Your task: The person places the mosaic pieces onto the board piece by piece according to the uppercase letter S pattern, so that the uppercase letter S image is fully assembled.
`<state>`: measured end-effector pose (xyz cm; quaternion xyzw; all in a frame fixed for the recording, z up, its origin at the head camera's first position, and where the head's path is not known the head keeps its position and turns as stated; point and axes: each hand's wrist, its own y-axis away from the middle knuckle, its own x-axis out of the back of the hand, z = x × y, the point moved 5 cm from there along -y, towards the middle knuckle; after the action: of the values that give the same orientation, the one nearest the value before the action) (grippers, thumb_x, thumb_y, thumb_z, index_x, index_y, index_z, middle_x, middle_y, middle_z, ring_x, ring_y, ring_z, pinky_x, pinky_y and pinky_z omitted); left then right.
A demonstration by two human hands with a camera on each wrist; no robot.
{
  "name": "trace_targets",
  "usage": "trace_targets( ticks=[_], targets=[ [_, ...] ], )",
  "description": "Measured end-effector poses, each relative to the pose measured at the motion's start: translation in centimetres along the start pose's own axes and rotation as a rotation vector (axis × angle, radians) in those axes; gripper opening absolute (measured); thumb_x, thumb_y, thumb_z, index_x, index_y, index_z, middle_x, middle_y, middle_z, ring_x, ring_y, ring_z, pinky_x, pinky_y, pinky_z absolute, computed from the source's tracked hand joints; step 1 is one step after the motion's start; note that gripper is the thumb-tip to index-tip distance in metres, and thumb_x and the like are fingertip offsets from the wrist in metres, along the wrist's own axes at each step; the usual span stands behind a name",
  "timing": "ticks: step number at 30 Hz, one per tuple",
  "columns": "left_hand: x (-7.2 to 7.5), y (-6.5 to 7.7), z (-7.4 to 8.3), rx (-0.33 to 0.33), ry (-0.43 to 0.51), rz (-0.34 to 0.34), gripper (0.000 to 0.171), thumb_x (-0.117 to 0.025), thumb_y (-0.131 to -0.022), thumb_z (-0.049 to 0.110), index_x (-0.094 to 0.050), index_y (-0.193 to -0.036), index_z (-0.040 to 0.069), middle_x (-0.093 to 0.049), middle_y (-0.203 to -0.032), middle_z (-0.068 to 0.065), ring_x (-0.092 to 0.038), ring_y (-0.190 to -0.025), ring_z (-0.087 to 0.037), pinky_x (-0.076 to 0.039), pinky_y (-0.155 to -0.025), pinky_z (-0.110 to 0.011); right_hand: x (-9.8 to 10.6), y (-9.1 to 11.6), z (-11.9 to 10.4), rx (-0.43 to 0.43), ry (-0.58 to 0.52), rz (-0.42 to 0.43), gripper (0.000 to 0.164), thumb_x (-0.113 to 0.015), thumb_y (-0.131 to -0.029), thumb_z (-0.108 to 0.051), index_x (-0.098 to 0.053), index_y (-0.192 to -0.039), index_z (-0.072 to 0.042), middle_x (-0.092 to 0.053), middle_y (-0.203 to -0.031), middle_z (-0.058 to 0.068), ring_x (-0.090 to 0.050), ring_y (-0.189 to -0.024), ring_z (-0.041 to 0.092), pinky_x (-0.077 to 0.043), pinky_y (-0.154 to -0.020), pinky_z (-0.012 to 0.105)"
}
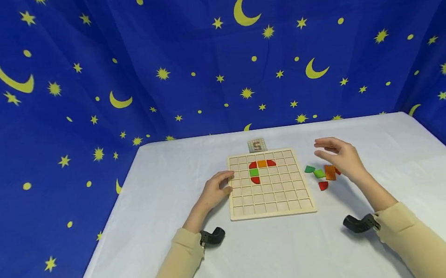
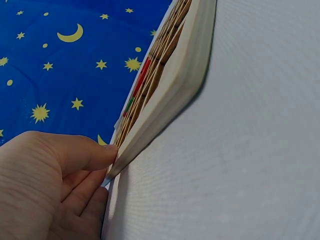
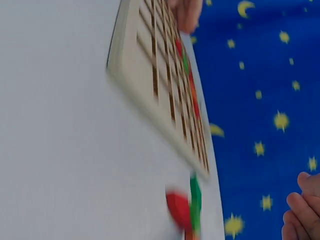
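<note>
A pale wooden grid board [image 1: 273,198] lies on the table, with red, orange and green pieces set in its upper squares. The upper row has an orange square [image 1: 262,164] between two red rounded pieces; a green square [image 1: 254,172] and another red rounded piece [image 1: 255,180] lie below its left end. My left hand [image 1: 213,192] touches the board's left edge with thumb and fingers, also seen in the left wrist view. Above the loose pieces, right of the board, my right hand [image 1: 341,157] hovers with thumb and fingers apart and nothing visible between them.
Loose pieces lie right of the board: a dark green one [image 1: 309,169], a light green one [image 1: 319,173], an orange one [image 1: 330,173] and red ones [image 1: 323,186]. A small patterned card [image 1: 257,145] is behind the board. A blue starry curtain [image 1: 193,44] surrounds the white table [image 1: 281,262].
</note>
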<state>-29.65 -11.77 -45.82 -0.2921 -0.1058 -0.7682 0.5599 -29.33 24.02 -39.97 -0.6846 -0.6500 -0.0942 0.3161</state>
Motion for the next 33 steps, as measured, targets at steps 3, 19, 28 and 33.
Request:
trace_targets(
  ticks=[3,19,28,33],
  targets=[
    [0.1,0.1,0.0,-0.004,0.003,0.003,0.045,-0.062,-0.085,-0.005,-0.054,-0.130,0.000,-0.052,-0.131,-0.014,-0.049,-0.121,-0.029,-0.040,-0.105,-0.036,1.7,0.3,2.0,-0.047,0.013,0.021,0.046,-0.066,-0.089,-0.030,-0.058,-0.124,-0.001,-0.062,-0.118,0.016,-0.052,-0.113,0.031,-0.044,-0.099,0.038],
    [-0.1,0.1,-0.4,-0.009,0.002,0.007,0.046,-0.063,-0.085,-0.005,-0.054,-0.130,0.000,-0.052,-0.132,-0.013,-0.049,-0.122,-0.027,-0.039,-0.105,-0.034,1.4,1.3,6.0,-0.087,0.105,-0.068,0.039,-0.065,-0.090,-0.022,-0.058,-0.123,-0.001,-0.062,-0.116,0.022,-0.054,-0.111,0.043,-0.043,-0.095,0.056],
    [-0.2,0.1,-0.2,0.002,0.008,0.009,0.046,-0.064,-0.085,-0.005,-0.055,-0.130,0.001,-0.052,-0.132,-0.012,-0.049,-0.122,-0.025,-0.038,-0.105,-0.032,1.0,1.8,7.4,-0.036,0.094,-0.083,0.040,-0.065,-0.090,-0.024,-0.059,-0.123,-0.002,-0.062,-0.117,0.018,-0.057,-0.108,0.037,-0.044,-0.093,0.053],
    [-0.1,0.0,-0.3,-0.007,0.004,0.010,0.046,-0.063,-0.085,-0.005,-0.055,-0.130,0.001,-0.052,-0.132,-0.012,-0.050,-0.121,-0.026,-0.040,-0.104,-0.033,0.7,2.0,7.7,-0.003,0.126,-0.084,0.033,-0.065,-0.090,-0.015,-0.061,-0.119,-0.001,-0.063,-0.114,0.019,-0.057,-0.107,0.036,-0.044,-0.094,0.053]
  ],
)
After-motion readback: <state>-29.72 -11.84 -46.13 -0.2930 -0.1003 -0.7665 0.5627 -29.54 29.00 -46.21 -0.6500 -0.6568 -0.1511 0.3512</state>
